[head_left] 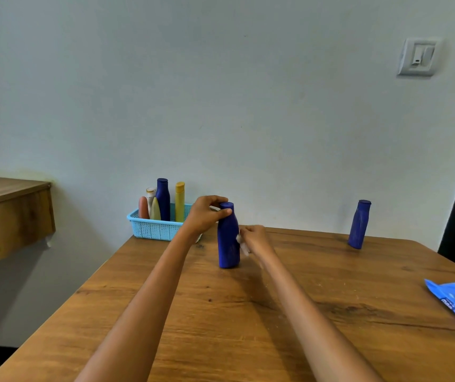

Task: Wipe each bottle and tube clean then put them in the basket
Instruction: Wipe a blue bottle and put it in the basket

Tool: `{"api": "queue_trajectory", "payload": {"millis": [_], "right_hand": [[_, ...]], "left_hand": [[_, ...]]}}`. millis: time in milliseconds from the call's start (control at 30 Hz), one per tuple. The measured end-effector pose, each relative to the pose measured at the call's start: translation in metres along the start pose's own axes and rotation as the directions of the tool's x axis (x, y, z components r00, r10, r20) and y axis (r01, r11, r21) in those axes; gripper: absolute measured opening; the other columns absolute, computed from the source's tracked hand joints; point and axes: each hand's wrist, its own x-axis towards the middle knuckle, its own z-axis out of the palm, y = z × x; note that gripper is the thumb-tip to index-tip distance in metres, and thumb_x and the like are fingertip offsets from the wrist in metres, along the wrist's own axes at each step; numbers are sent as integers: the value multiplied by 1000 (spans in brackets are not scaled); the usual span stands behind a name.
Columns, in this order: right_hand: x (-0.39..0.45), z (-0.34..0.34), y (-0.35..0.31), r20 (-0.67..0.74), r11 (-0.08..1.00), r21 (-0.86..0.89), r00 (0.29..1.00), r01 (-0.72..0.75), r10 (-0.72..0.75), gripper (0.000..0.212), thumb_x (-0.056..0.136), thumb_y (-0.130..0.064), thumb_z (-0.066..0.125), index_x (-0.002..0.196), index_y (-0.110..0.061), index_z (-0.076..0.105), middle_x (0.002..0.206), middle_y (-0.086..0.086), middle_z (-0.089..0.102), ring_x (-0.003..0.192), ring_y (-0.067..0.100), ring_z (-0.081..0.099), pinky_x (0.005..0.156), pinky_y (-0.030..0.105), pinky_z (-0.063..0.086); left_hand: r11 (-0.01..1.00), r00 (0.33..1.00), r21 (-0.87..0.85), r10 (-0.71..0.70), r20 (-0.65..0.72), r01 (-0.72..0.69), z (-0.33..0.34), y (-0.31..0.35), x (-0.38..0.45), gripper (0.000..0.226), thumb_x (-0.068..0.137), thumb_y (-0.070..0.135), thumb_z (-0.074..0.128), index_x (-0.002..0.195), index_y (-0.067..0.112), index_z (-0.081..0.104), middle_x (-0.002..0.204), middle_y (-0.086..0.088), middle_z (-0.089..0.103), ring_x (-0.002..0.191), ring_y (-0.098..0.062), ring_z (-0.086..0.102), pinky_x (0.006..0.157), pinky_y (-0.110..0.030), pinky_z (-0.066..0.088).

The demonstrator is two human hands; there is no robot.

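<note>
Here, wooden table, pale wall, wall switch

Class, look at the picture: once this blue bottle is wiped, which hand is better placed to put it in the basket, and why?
Probably the left hand: it already grips the blue bottle near its cap, on the basket's side. The right hand holds the wipe.

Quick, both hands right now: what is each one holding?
Left hand: grip closed around the neck of the blue bottle, steadying it upright on the table.
Right hand: grip closed on a white wipe, against the bottle's side.
</note>
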Motion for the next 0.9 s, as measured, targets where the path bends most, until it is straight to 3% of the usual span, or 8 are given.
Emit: {"api": "queue_trajectory", "payload": {"millis": [100, 233, 333, 467, 633, 767, 900], "right_hand": [[-3, -3, 0, 70, 994, 41, 993, -97, 94, 16, 92, -8, 47, 86, -9, 61, 79, 9, 61, 78, 22, 57, 73, 33, 47], [1, -4, -20, -31, 978, 210, 999, 0, 7, 24, 87, 0, 48, 101, -10, 65, 85, 6, 64, 73, 15, 58, 68, 28, 52], [5, -3, -31, -89, 952, 290, 993, 100, -77, 27, 87, -6, 55, 111, -13, 64, 106, 5, 67, 97, 18, 63, 87, 35, 55], [1, 0, -32, -100, 966, 162, 978, 200, -186, 24, 86, -12, 61, 110, -14, 66, 102, 3, 70, 99, 15, 63, 88, 31, 53], [-1, 7, -5, 19, 996, -68, 998, 61, -59, 21, 87, -8, 60, 107, -7, 65, 94, 6, 69, 80, 16, 63, 85, 37, 54], [-2, 3, -8, -92, 997, 10, 993, 75, -73, 22, 90, -10, 56, 111, -5, 65, 97, 8, 68, 85, 20, 62, 80, 33, 52], [-5, -3, -33, -201, 978, 72, 963, 195, -177, 25, 90, -16, 60, 114, -10, 65, 108, 3, 67, 86, 11, 60, 65, 16, 47]], "left_hand": [[1000, 1000, 7, -3, 1, 3, 2, 0, 0, 35, 88, 11, 62, 121, 6, 55, 113, -11, 62, 98, -18, 59, 79, -26, 51], [1000, 1000, -5, -19, -13, 19, 3, 0, 1, 34, 85, 11, 65, 118, 7, 56, 112, -8, 62, 104, -18, 58, 86, -31, 53], [999, 999, -22, -43, -30, 42, 4, 0, 2, 38, 84, 13, 68, 119, 6, 54, 111, -9, 62, 105, -18, 58, 88, -33, 53], [997, 991, -15, -78, -113, 77, 3, -7, 4, 49, 81, 21, 72, 124, 7, 54, 112, -12, 63, 104, -23, 60, 89, -41, 54], [983, 972, -132, -149, -181, 127, -3, -1, 7, 43, 82, 18, 71, 121, 4, 57, 108, -9, 63, 100, -23, 61, 88, -39, 54], [967, 968, -220, -170, -185, 128, -5, 3, 8, 42, 83, 13, 69, 121, 2, 56, 106, -12, 63, 97, -23, 63, 80, -32, 55], [966, 960, -215, -187, -208, 142, 4, 1, 5, 42, 81, 15, 71, 119, 3, 58, 107, -14, 66, 94, -25, 66, 83, -39, 57]]}}
